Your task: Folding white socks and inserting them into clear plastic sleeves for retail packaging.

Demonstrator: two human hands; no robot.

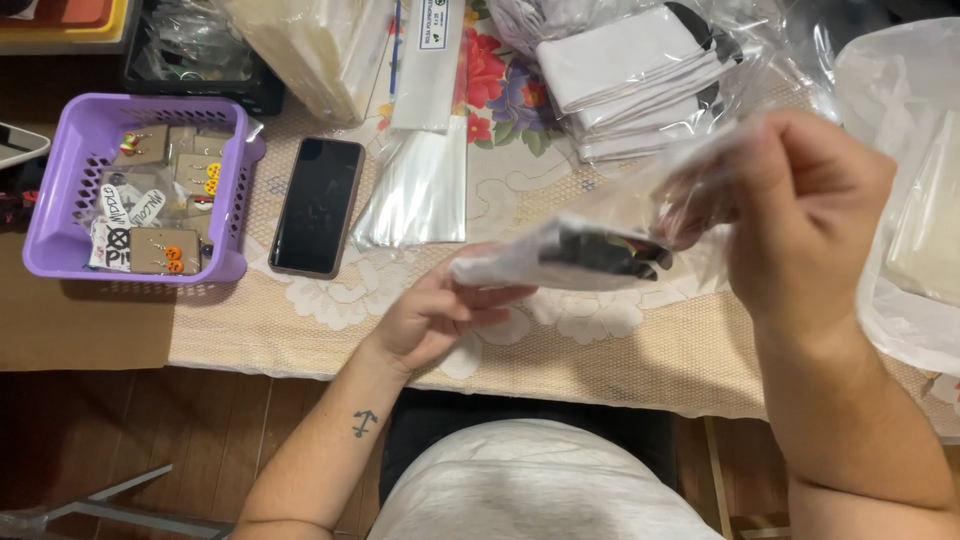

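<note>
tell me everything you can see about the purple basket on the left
The purple basket is a small rectangular plastic tray with slotted walls and a rolled rim. It sits upright at the table's left end, partly on the lace-patterned cloth, left of a dark phone lying face up. Inside lie brown cards carrying small colourful earrings, plus black-and-white stickers. Neither hand touches it.

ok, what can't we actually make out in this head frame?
- Item in clear bag: motion-blurred, only black and white patches show, head view.
- Right hand: fingertips veiled by the bag's plastic, grip unclear.
- Left hand: fingertips run under the bag.
- Cards in purple basket: too small, overlapping.
- White stack: behind wrinkled plastic, cut by the top edge.
</note>
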